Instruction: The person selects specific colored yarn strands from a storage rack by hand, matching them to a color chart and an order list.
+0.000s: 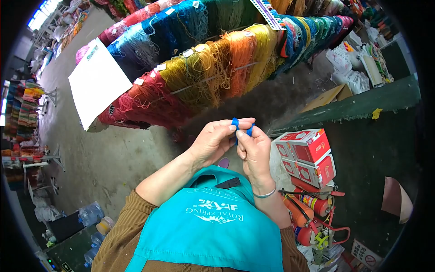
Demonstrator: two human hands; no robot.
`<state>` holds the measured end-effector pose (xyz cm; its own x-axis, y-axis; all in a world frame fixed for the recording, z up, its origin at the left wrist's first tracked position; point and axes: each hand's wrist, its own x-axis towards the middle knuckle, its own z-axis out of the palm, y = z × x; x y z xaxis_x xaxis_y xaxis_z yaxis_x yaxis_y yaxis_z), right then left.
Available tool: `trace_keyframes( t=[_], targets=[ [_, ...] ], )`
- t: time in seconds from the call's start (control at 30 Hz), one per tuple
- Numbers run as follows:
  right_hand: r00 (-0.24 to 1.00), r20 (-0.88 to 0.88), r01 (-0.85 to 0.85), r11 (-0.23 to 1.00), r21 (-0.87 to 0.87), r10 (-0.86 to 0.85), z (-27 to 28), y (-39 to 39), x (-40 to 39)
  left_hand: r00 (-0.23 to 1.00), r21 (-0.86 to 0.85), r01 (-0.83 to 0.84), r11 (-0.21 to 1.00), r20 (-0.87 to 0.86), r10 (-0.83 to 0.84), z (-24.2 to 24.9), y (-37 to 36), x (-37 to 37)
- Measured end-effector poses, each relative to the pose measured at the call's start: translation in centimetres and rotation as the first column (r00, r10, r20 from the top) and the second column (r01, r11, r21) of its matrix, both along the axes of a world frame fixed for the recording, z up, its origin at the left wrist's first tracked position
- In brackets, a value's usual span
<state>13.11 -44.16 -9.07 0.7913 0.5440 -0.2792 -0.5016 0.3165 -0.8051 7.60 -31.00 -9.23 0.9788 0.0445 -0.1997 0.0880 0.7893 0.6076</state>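
Note:
A small piece of bright blue yarn [235, 122] is pinched between my two hands, in front of the teal apron. My left hand [214, 141] comes in from the left with thumb and fingers closed on one part of the yarn. Just beside it, my right hand [254, 152] grips another part of the same yarn between thumb and bent forefinger. The fingertips of both hands nearly touch. Part of the yarn is hidden behind the fingers, so I cannot make out its whole shape.
Ahead of me stands a rack of hanging yarn skeins [235, 59] in many colours, with a white sheet [99, 84] at its left end. At my right are red-and-white boxes [308, 156], fire extinguishers [301, 211] and a dark green panel [358, 136]. Plastic bottles [90, 214] stand lower left.

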Motion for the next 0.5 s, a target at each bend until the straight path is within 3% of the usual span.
trace_keyframes(
  t=[0.33, 0.4, 0.5],
  targets=[
    [0.998, -0.036, 0.056, 0.992, 0.109, -0.053, -0.14, -0.28, 0.13, 0.998, -0.046, -0.057, 0.997, -0.039, 0.055, 0.31, -0.09, 0.3],
    [0.998, -0.002, 0.066, 0.998, 0.003, -0.066, 0.19, -0.06, 0.17, 0.999, -0.049, -0.042, 0.998, -0.029, 0.041, 0.27, -0.13, 0.36],
    [0.997, 0.044, 0.065, 0.998, -0.027, -0.064, 0.02, 0.03, -0.02, 1.0, -0.039, -0.03, 0.999, -0.009, 0.03, -0.11, -0.27, 0.37]
  ],
)
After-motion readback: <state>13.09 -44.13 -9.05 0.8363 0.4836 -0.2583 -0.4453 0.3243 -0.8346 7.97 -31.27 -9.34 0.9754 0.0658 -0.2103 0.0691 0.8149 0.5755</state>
